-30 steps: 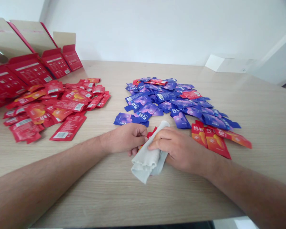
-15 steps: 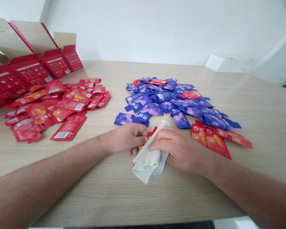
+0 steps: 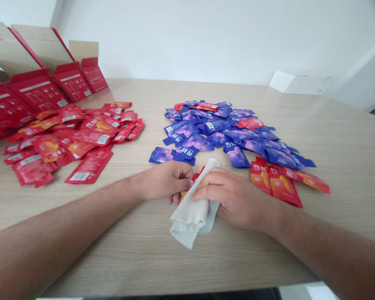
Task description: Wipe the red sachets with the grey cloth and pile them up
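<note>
While my right hand (image 3: 237, 200) clamps a grey cloth (image 3: 189, 218) on the desk (image 3: 268, 258), my left hand (image 3: 164, 181) curls tight against its fold, a red sachet (image 3: 197, 176) showing beneath.

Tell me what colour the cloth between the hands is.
The cloth is pale grey and finely ribbed, best seen in the head view.
</note>
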### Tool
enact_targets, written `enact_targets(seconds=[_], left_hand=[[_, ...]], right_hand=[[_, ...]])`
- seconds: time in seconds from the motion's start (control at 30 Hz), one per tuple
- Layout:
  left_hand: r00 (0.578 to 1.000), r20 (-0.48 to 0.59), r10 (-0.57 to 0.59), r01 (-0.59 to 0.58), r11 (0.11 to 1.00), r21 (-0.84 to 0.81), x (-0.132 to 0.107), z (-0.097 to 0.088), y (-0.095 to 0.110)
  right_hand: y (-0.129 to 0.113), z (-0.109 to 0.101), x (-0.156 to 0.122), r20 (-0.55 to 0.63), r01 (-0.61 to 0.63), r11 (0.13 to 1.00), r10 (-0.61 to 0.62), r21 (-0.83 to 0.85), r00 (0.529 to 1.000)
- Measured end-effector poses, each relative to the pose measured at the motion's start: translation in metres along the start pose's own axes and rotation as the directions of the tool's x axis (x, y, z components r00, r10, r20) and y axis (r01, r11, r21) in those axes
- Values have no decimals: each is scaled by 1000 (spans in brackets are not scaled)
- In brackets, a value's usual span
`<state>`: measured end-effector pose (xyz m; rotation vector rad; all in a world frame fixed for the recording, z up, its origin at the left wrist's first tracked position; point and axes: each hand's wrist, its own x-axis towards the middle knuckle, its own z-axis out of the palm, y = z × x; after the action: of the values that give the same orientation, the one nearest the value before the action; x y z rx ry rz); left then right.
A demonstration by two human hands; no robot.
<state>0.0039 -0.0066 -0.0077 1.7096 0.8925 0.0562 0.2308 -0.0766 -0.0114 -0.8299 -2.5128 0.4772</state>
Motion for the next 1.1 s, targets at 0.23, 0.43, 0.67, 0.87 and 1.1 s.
enact_targets(seconds=[0.23, 0.43, 0.67, 0.87, 1.1], left_hand=[[1000, 3, 3, -3, 1000, 7, -1, 0, 1], [1000, -1, 3, -3, 1000, -22, -1, 0, 1], [1000, 7, 7, -7, 1000, 0, -1, 0, 0], [1000, 10, 2, -2, 1000, -13, -1, -1, 1], [1000, -15, 24, -24, 1000, -14, 0, -1, -1]], right_hand=[[2, 1, -1, -15, 11, 1000, -11, 0, 1000], [4, 1, -1, -58, -63, 997, 61, -34, 996], [3, 1, -1, -20, 34, 999, -34, 16, 999], [4, 0, -1, -46, -10, 1000, 9, -15, 999], [6, 0, -1, -71, -48, 999, 47, -22, 996]])
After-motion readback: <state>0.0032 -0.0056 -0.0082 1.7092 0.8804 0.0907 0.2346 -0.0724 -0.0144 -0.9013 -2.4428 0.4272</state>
